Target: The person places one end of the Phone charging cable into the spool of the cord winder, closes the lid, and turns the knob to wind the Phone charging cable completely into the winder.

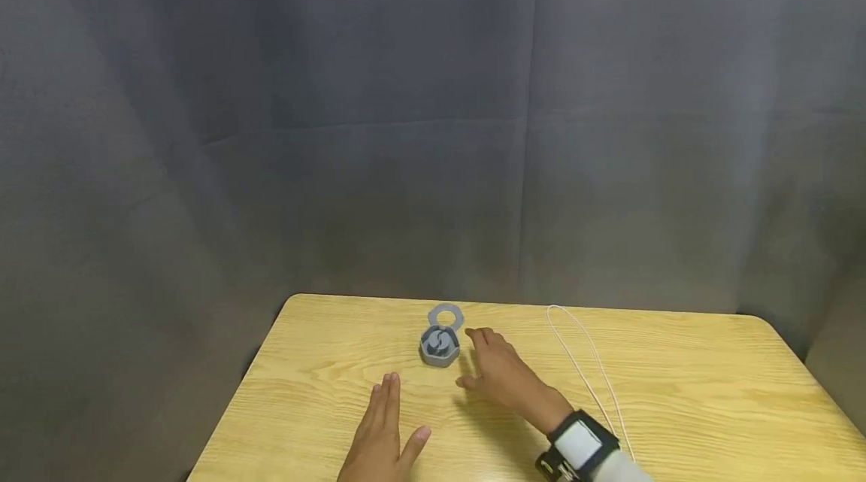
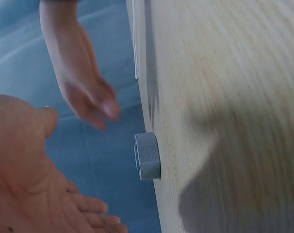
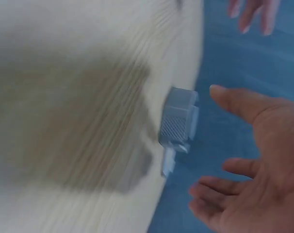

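Note:
A grey hexagonal part (image 1: 440,347) with textured side faces lies on the table, two rounded inner pieces showing in its open top. Directly behind it lies a flat grey ring (image 1: 446,313) with an angular outline; whether the two are joined I cannot tell. My right hand (image 1: 506,375) hovers just right of the hexagonal part, thumb and fingers spread around air and not touching it. Nearer the front, my left hand (image 1: 380,433) is held with straight fingers and the thumb apart, holding nothing. The right wrist view shows the part (image 3: 178,116) beyond the spread right thumb and fingers.
A thin white cord (image 1: 590,354) lies in a long loop right of the right hand, partly passing behind the wrist strap (image 1: 580,443). The wooden table (image 1: 717,392) has rounded far corners. A grey curtain (image 1: 406,128) hangs behind it.

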The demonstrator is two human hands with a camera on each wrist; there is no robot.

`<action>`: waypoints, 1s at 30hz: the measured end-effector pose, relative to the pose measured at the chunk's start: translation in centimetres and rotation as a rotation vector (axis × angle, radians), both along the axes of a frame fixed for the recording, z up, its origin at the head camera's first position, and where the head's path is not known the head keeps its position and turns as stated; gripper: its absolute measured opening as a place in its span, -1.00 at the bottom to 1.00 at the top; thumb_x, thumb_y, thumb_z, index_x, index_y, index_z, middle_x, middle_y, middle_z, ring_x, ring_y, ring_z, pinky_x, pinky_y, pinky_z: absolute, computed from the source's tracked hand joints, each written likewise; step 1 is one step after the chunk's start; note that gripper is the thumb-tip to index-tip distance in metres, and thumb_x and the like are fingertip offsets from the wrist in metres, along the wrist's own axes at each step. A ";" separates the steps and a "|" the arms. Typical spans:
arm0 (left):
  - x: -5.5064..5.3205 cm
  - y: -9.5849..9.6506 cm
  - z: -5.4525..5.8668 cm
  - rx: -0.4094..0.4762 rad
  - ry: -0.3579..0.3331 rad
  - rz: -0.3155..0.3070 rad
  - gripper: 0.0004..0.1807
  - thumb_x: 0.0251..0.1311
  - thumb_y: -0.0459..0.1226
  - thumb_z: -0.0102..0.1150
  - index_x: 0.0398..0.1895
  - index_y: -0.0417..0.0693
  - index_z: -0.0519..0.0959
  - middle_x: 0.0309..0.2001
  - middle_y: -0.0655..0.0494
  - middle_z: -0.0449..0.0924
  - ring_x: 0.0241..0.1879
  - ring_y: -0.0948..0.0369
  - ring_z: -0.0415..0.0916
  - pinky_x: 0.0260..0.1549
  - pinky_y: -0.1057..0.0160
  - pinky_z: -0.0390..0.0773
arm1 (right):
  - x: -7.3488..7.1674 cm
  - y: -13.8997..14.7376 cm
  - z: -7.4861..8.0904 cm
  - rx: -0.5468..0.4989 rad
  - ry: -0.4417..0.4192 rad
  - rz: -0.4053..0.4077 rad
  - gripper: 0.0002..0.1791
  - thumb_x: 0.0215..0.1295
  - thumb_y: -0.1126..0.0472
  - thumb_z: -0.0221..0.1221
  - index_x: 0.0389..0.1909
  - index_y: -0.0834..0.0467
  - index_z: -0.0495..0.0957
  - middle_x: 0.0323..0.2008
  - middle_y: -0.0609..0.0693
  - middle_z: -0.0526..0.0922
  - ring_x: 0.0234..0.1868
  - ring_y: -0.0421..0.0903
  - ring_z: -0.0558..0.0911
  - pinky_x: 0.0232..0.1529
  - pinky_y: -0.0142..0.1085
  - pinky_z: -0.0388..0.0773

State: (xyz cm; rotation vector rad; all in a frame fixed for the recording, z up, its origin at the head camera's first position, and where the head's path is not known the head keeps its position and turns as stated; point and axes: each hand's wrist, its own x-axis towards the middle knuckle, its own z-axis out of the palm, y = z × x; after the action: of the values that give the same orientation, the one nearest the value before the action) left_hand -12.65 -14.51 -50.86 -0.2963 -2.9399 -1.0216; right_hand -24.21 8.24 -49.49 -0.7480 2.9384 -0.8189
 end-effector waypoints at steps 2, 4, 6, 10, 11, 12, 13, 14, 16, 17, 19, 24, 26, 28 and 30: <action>0.1 0.1 0.0 0.008 -0.015 -0.006 -0.01 0.51 0.13 -0.02 0.57 -0.50 -0.12 0.57 -0.55 -0.15 0.54 -0.49 -0.13 0.42 -0.52 0.05 | -1.7 -1.4 -0.4 0.021 -0.009 -0.001 0.00 0.16 -0.01 0.50 0.45 0.37 0.22 0.37 0.38 0.37 0.39 0.33 0.39 0.43 0.23 0.36; 0.3 0.2 -0.2 0.005 -0.031 -0.009 0.00 0.51 0.13 -0.02 0.56 -0.50 -0.13 0.55 -0.57 -0.13 0.53 -0.49 -0.10 0.41 -0.51 0.08 | -3.1 -2.5 -0.9 0.053 -0.009 -0.009 0.07 0.09 -0.04 0.54 0.46 0.39 0.22 0.37 0.41 0.35 0.38 0.34 0.38 0.42 0.24 0.36; 0.4 0.4 -0.4 0.007 -0.044 -0.034 0.00 0.52 0.14 -0.04 0.56 -0.51 -0.13 0.54 -0.59 -0.12 0.51 -0.51 -0.09 0.37 -0.54 0.11 | -3.9 -2.8 -1.3 0.094 -0.007 -0.041 0.12 0.03 -0.06 0.58 0.46 0.39 0.22 0.37 0.42 0.35 0.35 0.33 0.40 0.40 0.22 0.39; 0.5 0.6 -0.7 0.026 -0.063 -0.080 -0.02 0.54 0.12 -0.08 0.55 -0.54 -0.13 0.53 -0.63 -0.12 0.49 -0.56 -0.10 0.35 -0.56 0.12 | -4.9 -2.9 -1.9 0.148 -0.027 -0.093 0.08 -0.02 -0.05 0.60 0.42 0.37 0.30 0.28 0.37 0.45 0.26 0.26 0.47 0.30 0.14 0.51; 0.5 0.6 -0.7 0.032 -0.068 -0.086 -0.03 0.55 0.11 -0.08 0.55 -0.55 -0.13 0.53 -0.63 -0.13 0.49 -0.57 -0.12 0.34 -0.57 0.12 | -5.1 -2.9 -2.0 0.151 -0.031 -0.100 0.05 -0.01 -0.04 0.60 0.40 0.37 0.33 0.25 0.35 0.47 0.24 0.24 0.48 0.27 0.12 0.55; 0.5 0.6 -0.8 0.037 -0.070 -0.094 -0.04 0.55 0.10 -0.09 0.54 -0.56 -0.13 0.53 -0.64 -0.13 0.49 -0.58 -0.13 0.35 -0.57 0.11 | -5.2 -2.9 -2.1 0.150 -0.036 -0.104 0.01 -0.01 -0.02 0.60 0.37 0.37 0.36 0.21 0.34 0.49 0.22 0.23 0.50 0.23 0.10 0.59; 0.5 0.6 -0.8 0.036 -0.075 -0.099 -0.04 0.56 0.10 -0.09 0.54 -0.56 -0.13 0.53 -0.64 -0.14 0.50 -0.57 -0.14 0.37 -0.56 0.08 | -5.3 -2.9 -2.1 0.146 -0.040 -0.110 -0.02 -0.01 0.00 0.61 0.35 0.38 0.39 0.18 0.33 0.51 0.19 0.21 0.51 0.19 0.07 0.63; 0.5 0.6 -0.8 0.033 -0.078 -0.101 -0.05 0.56 0.10 -0.10 0.54 -0.56 -0.13 0.53 -0.63 -0.15 0.50 -0.57 -0.14 0.37 -0.56 0.08 | -5.3 -2.9 -2.2 0.141 -0.043 -0.115 -0.04 -0.01 0.01 0.61 0.32 0.38 0.41 0.17 0.32 0.51 0.18 0.20 0.52 0.16 0.04 0.65; 0.5 0.7 -0.8 0.033 -0.088 -0.102 -0.05 0.56 0.10 -0.11 0.54 -0.56 -0.12 0.54 -0.61 -0.16 0.51 -0.55 -0.15 0.39 -0.55 0.06 | -5.2 -3.0 -2.2 0.133 -0.050 -0.120 -0.06 -0.03 0.02 0.62 0.30 0.39 0.42 0.16 0.31 0.51 0.18 0.18 0.53 0.14 0.00 0.68; 0.5 0.7 -0.8 0.033 -0.091 -0.100 -0.06 0.57 0.09 -0.11 0.54 -0.55 -0.12 0.55 -0.60 -0.16 0.52 -0.53 -0.15 0.40 -0.54 0.05 | -5.2 -3.0 -2.2 0.133 -0.053 -0.124 -0.05 -0.04 0.03 0.62 0.31 0.38 0.42 0.18 0.31 0.51 0.19 0.18 0.53 0.15 -0.01 0.67; 0.4 1.0 -0.5 0.041 -0.096 -0.083 -0.08 0.57 0.07 -0.09 0.55 -0.53 -0.11 0.55 -0.57 -0.12 0.53 -0.50 -0.10 0.40 -0.52 0.09 | -5.0 -3.0 -2.2 0.135 -0.049 -0.126 -0.05 -0.07 0.04 0.64 0.30 0.37 0.43 0.20 0.31 0.51 0.19 0.18 0.54 0.15 -0.02 0.68; -0.4 2.1 0.6 0.130 -0.112 -0.006 -0.20 0.53 -0.10 0.05 0.56 -0.42 0.00 0.49 -0.53 0.14 0.41 -0.47 0.24 0.30 -0.46 0.34 | -4.1 -2.8 -1.7 0.136 -0.020 -0.091 -0.03 -0.10 0.07 0.65 0.32 0.33 0.43 0.26 0.30 0.50 0.19 0.15 0.53 0.09 -0.04 0.70; -1.1 2.4 1.0 0.186 -0.096 0.012 -0.25 0.51 -0.17 0.09 0.55 -0.39 0.05 0.46 -0.50 0.23 0.35 -0.43 0.35 0.26 -0.40 0.44 | -3.6 -2.8 -1.3 0.132 -0.007 -0.065 -0.03 -0.10 0.07 0.65 0.32 0.33 0.43 0.27 0.29 0.50 0.19 0.14 0.54 0.08 -0.06 0.70; -2.0 2.6 1.0 0.242 -0.063 0.022 -0.27 0.48 -0.24 0.14 0.55 -0.37 0.09 0.46 -0.45 0.26 0.33 -0.37 0.41 0.25 -0.31 0.49 | -3.1 -2.7 -0.9 0.132 0.001 -0.038 -0.03 -0.09 0.05 0.65 0.33 0.31 0.43 0.27 0.27 0.50 0.19 0.12 0.54 0.09 -0.07 0.71; -2.9 2.7 0.9 0.281 -0.024 0.026 -0.25 0.44 -0.29 0.18 0.55 -0.36 0.09 0.48 -0.41 0.26 0.33 -0.35 0.43 0.23 -0.24 0.53 | -2.6 -2.6 -0.6 0.128 0.005 -0.013 -0.04 -0.09 0.04 0.65 0.33 0.30 0.44 0.25 0.25 0.51 0.19 0.11 0.55 0.10 -0.08 0.71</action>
State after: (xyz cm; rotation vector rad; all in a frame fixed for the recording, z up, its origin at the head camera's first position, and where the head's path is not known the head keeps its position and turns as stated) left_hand -15.58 -11.83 -50.00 -0.2391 -2.7606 -1.4210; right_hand -26.80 5.66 -50.07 -0.7239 2.9690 -0.6233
